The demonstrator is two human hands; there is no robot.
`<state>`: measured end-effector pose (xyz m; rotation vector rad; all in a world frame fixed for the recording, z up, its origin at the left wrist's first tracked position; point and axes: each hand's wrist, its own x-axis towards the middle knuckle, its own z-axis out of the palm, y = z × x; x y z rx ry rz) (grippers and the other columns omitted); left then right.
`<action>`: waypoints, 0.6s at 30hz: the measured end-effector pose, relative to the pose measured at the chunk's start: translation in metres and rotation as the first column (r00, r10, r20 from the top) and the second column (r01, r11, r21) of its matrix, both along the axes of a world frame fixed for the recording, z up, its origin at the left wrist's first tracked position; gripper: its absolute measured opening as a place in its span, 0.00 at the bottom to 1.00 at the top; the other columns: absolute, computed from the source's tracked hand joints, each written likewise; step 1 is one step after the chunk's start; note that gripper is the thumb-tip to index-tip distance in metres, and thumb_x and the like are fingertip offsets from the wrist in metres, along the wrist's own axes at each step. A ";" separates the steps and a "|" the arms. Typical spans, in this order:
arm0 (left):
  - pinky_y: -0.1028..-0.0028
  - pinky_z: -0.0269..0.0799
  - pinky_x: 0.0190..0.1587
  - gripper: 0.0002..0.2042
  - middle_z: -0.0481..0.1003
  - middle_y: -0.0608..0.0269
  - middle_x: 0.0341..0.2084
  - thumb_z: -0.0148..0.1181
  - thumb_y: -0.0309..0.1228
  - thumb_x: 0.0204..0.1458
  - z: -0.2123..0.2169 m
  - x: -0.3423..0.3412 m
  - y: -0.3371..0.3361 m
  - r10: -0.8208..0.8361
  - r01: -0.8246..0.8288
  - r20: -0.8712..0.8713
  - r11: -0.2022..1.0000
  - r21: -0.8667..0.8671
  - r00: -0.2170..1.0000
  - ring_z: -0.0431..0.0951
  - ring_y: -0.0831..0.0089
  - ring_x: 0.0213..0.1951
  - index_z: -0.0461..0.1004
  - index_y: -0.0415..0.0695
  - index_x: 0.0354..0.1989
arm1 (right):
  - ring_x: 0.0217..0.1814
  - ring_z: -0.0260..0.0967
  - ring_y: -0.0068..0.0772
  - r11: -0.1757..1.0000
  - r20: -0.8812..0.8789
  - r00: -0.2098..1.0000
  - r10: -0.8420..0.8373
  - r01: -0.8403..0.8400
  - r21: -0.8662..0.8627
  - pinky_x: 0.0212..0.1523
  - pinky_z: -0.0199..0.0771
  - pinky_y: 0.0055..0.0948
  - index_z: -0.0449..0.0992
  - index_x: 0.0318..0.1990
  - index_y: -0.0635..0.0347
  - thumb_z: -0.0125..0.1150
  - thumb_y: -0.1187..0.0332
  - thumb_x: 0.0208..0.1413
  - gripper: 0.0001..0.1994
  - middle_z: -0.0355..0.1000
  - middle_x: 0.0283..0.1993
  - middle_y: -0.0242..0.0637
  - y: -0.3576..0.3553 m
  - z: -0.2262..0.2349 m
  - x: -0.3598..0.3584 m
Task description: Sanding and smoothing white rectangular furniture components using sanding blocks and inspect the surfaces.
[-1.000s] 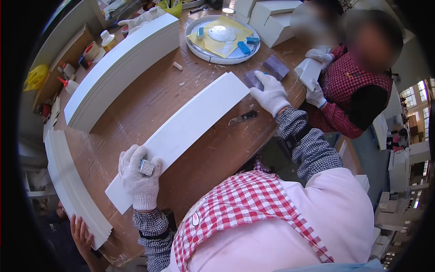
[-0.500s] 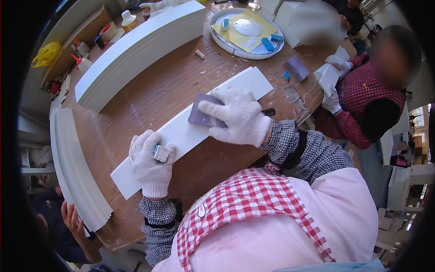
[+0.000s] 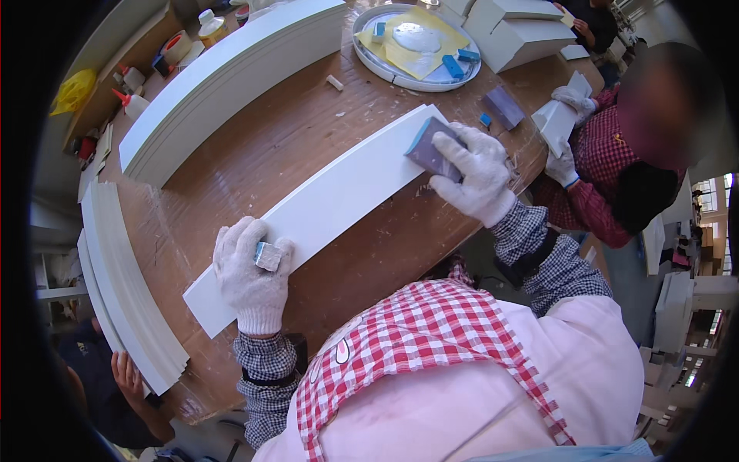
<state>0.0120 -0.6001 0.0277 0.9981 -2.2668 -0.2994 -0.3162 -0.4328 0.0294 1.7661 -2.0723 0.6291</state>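
Observation:
A long white board (image 3: 346, 196) lies slantwise on the table in front of me; a second white edge shows along its far side. Gloved in white, my right hand (image 3: 481, 173) grips a purple-grey sanding sponge (image 3: 433, 149) against the board's far right end. My left hand (image 3: 248, 269), also gloved, rests on the board's near left end. Between its thumb and fingers sits a small whitish block with a blue edge (image 3: 268, 256).
A tall stack of white boards (image 3: 231, 85) stands behind, and another stack (image 3: 135, 285) lies at left. A round white tray (image 3: 369, 61) holds yellow sheets and blue blocks. Another purple sponge (image 3: 503, 107) lies near a co-worker's gloved hands (image 3: 562, 165) at right.
My right hand has slid the sanding sponge to the right along the board to its far end. The left hand has stayed nearly in place. A board edge now shows outside the left stack.

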 end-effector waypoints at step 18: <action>0.51 0.55 0.70 0.19 0.72 0.62 0.50 0.68 0.40 0.51 -0.057 0.080 0.050 0.040 -0.040 -0.007 0.970 -0.240 0.999 0.69 0.59 0.58 0.74 0.52 0.50 | 0.58 0.72 0.50 0.658 0.025 0.769 0.639 -0.563 0.501 0.57 0.73 0.42 0.79 0.56 0.47 0.65 0.54 0.51 0.24 0.72 0.59 0.51 -0.152 0.055 0.118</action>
